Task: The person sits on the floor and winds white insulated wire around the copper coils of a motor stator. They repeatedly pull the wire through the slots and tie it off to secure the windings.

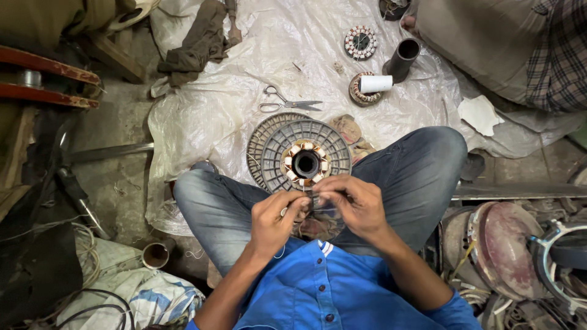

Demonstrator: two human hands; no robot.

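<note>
The round grey ribbed plastic disc with the copper-wound stator ring at its centre (pixel 305 163) rests against your knees, just beyond your fingers, its dark centre hole facing up at you. Your left hand (pixel 273 223) and right hand (pixel 354 205) meet just below the disc's near edge, fingertips nearly touching each other.

Past the disc, on the crumpled clear plastic sheet (pixel 208 110) spread over the floor, lie metal scissors with open handles (pixel 287 104). Further off sit a second small wound stator (pixel 360 42), a white paper roll (pixel 375 83) lying on another coil, and a dark grey tube (pixel 404 58) standing beside it. A brown rag (pixel 197 44) lies at the sheet's far left corner. Another person's checked sleeve (pixel 559 52) shows at the upper right. Nothing stands between your hands and the disc.

The fingers of both hands are pinched closed, thumb against forefinger, on what looks like a thin wire (pixel 304 197); it is too fine to see clearly.
</note>
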